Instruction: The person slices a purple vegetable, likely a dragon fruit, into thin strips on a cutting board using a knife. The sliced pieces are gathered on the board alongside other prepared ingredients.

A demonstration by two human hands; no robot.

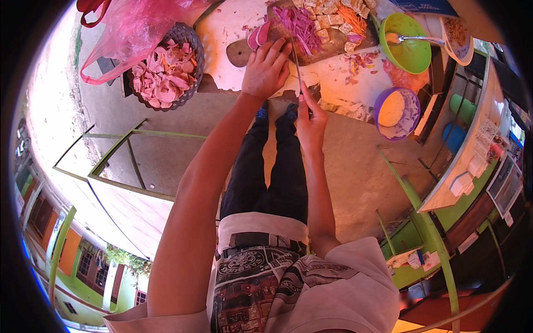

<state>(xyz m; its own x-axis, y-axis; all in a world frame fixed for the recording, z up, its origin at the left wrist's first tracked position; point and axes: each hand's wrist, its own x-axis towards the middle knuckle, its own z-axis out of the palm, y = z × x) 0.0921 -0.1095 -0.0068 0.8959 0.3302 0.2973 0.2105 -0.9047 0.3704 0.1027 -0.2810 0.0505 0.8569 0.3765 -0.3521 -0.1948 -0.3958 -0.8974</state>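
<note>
My right hand (312,114) holds a knife (297,66) by its handle, the thin blade pointing away from me over a wooden cutting board (238,54). Close to the left of the blade, my left hand (266,68) presses down on the board with bent fingers; what lies under them is hidden. Beyond it are purple vegetable slices (259,36). A heap of purple strips (297,27) lies right of the blade. Pale cubes (329,18), perhaps tempeh, and orange shreds (353,21), probably carrot, lie farther right on the board.
A dark woven basket (199,62) of peelings (164,79) and a pink plastic bag (125,37) are at left. On the right stand a green bowl (424,58) with a spoon (420,39) and a purple bowl (377,110) of pale contents. Scraps (360,64) litter the worn tabletop (333,77).
</note>
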